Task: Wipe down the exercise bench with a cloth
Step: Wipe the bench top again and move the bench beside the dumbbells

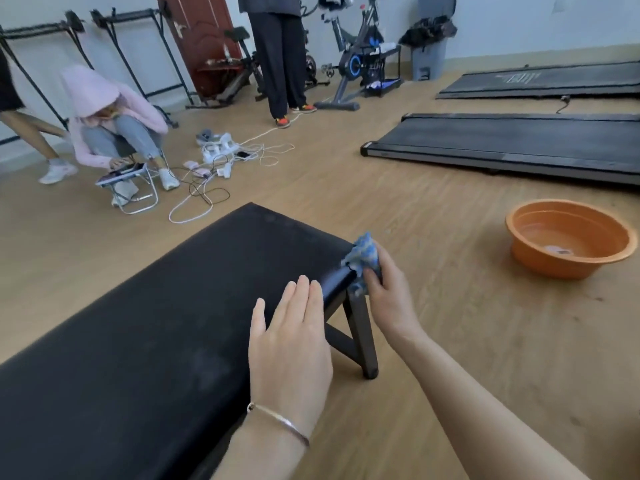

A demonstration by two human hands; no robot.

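Note:
A long black padded exercise bench [166, 317] runs from the lower left toward the middle of the view, on dark metal legs [360, 330]. My left hand [291, 341] lies flat on the bench's right side, fingers straight. My right hand [388, 289] grips a crumpled blue and white cloth [363, 258] and holds it against the bench's right edge near the far corner, just above the leg.
An orange basin [568, 237] holding a little water stands on the wooden floor to the right. Two flat treadmills [512, 140] lie beyond it. A crouching person in pink [114, 123], loose cables [221, 161], a standing person [280, 57] and an exercise bike [360, 60] are further back.

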